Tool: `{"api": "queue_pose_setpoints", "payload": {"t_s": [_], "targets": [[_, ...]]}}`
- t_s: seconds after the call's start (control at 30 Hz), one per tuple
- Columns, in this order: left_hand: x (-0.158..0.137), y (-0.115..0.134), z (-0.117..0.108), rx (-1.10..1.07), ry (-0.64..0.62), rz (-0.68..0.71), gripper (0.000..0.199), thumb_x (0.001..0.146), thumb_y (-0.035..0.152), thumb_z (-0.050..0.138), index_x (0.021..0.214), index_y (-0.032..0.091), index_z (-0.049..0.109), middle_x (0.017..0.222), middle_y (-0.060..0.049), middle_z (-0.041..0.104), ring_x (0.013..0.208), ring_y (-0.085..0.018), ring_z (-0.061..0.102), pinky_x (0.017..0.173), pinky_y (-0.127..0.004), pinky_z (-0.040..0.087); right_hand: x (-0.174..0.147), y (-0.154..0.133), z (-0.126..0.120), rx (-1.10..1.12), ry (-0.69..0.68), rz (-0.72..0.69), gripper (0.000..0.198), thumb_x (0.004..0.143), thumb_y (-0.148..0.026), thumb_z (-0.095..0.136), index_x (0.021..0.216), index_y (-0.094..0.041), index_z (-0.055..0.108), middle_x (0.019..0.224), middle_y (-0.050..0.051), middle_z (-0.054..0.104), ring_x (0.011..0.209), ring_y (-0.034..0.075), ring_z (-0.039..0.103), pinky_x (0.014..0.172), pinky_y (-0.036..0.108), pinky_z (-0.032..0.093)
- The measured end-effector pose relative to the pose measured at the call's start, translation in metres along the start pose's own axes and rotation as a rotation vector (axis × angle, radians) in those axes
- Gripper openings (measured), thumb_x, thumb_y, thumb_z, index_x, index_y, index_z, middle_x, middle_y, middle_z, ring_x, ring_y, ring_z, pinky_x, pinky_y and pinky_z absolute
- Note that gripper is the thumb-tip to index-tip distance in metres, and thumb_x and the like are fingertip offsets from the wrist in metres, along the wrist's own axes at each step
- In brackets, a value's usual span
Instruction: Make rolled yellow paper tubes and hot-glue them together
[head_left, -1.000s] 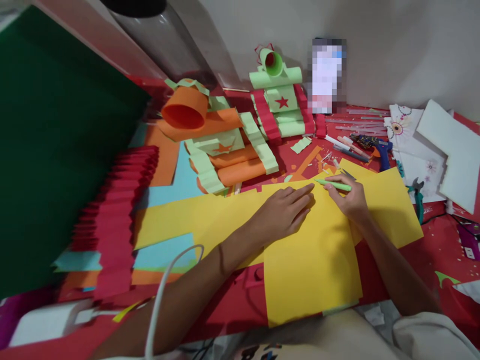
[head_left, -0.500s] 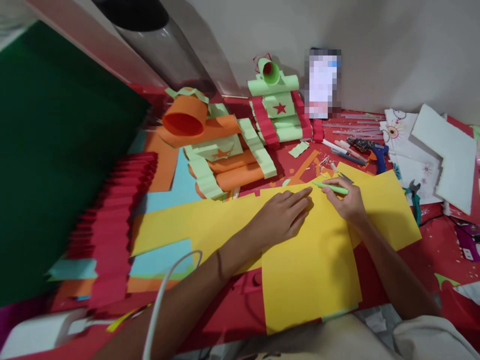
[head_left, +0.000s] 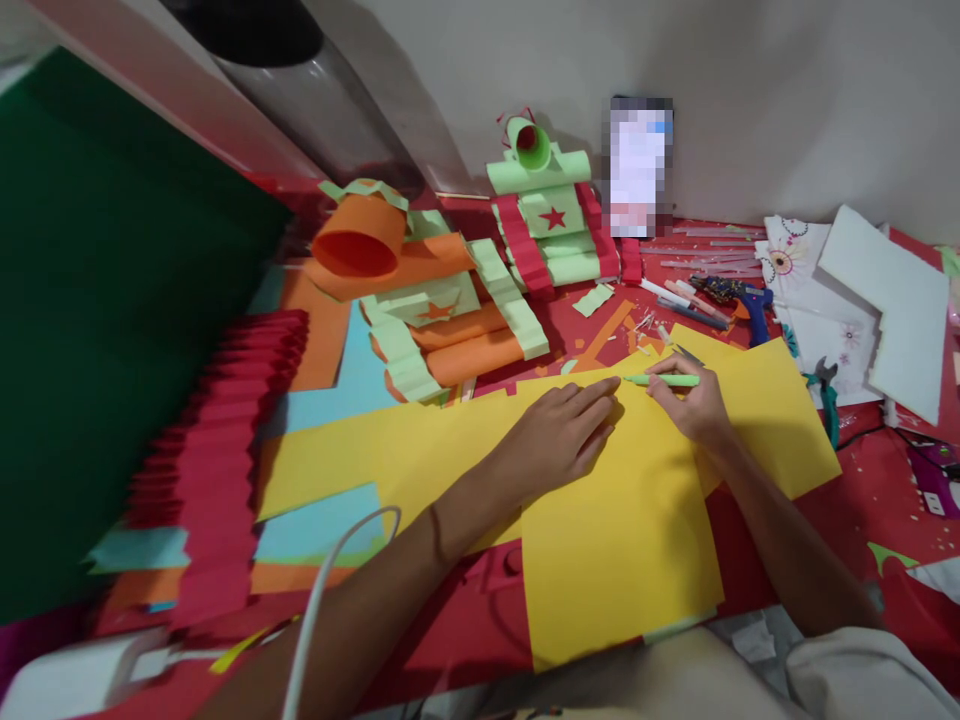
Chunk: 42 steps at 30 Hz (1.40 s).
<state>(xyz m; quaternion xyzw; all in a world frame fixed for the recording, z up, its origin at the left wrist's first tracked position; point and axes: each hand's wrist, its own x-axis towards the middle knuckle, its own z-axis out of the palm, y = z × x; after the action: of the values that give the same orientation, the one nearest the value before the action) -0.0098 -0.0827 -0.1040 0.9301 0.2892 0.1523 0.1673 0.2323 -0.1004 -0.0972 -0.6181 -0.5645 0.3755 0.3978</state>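
Observation:
My left hand [head_left: 559,432] lies flat on a yellow paper sheet [head_left: 619,560], its fingers stretched out near the sheet's far edge. Between the fingertips of my right hand [head_left: 694,400] is a light green pen [head_left: 673,380]. The pen points left, and its tip is at the paper close to my left index finger. Other yellow paper [head_left: 780,420] lies under and to the right of my right hand. To the left, a yellow strip [head_left: 337,445] extends out from beneath my left forearm.
Behind the sheets stand an orange paper figure [head_left: 465,345] and a green one [head_left: 566,215]. A phone [head_left: 639,170] leans on the wall. On the right are a glue gun [head_left: 754,305], pliers [head_left: 827,400] and white foam board [head_left: 892,300]. A white cable [head_left: 319,590] crosses my left forearm.
The pen has tipped to lie more level, with its tip slightly lower and nearer my left index finger. The view has shifted a little; my left hand stays on the paper.

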Motion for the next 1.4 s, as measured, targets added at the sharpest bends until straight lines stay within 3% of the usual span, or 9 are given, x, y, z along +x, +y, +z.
{"api": "queue_pose_setpoints", "payload": {"t_s": [0.47,0.57,1.17,1.4], "targets": [[0.0,0.001,-0.002,0.032,0.046,0.029,0.027,0.108,0.026,0.047,0.122,0.016,0.068,0.144,-0.017,0.069,0.114,-0.029,0.07,0.093,-0.044,0.055,0.0,-0.004,-0.001,0.002,-0.032,0.016,0.015,0.089,-0.034,0.07,0.081,-0.022,0.067,0.068,-0.001,0.063,0.061,0.015,0.056,0.056,0.028,0.043],[-0.001,0.0,-0.001,0.06,0.046,0.055,0.027,0.108,0.023,0.047,0.123,0.018,0.068,0.144,-0.016,0.069,0.115,-0.029,0.07,0.094,-0.044,0.055,0.0,-0.005,-0.002,0.015,-0.031,0.023,0.013,0.09,-0.035,0.069,0.086,-0.022,0.069,0.072,0.0,0.066,0.063,0.016,0.057,0.058,0.028,0.044],[-0.002,0.001,-0.002,0.11,0.076,0.063,0.026,0.108,0.023,0.049,0.124,0.02,0.069,0.143,-0.013,0.069,0.106,-0.026,0.07,0.088,-0.041,0.054,0.001,-0.003,-0.003,0.008,-0.093,0.026,0.014,0.087,-0.031,0.068,0.076,-0.022,0.064,0.065,-0.002,0.059,0.059,0.014,0.051,0.054,0.027,0.039],[0.001,0.007,-0.005,0.142,0.093,0.059,0.025,0.111,0.028,0.047,0.121,0.02,0.068,0.127,-0.01,0.074,0.094,-0.023,0.068,0.08,-0.037,0.051,-0.002,-0.008,-0.013,0.065,-0.057,0.02,0.018,0.092,-0.04,0.07,0.097,-0.023,0.074,0.084,0.001,0.071,0.071,0.016,0.064,0.063,0.028,0.049]]}}
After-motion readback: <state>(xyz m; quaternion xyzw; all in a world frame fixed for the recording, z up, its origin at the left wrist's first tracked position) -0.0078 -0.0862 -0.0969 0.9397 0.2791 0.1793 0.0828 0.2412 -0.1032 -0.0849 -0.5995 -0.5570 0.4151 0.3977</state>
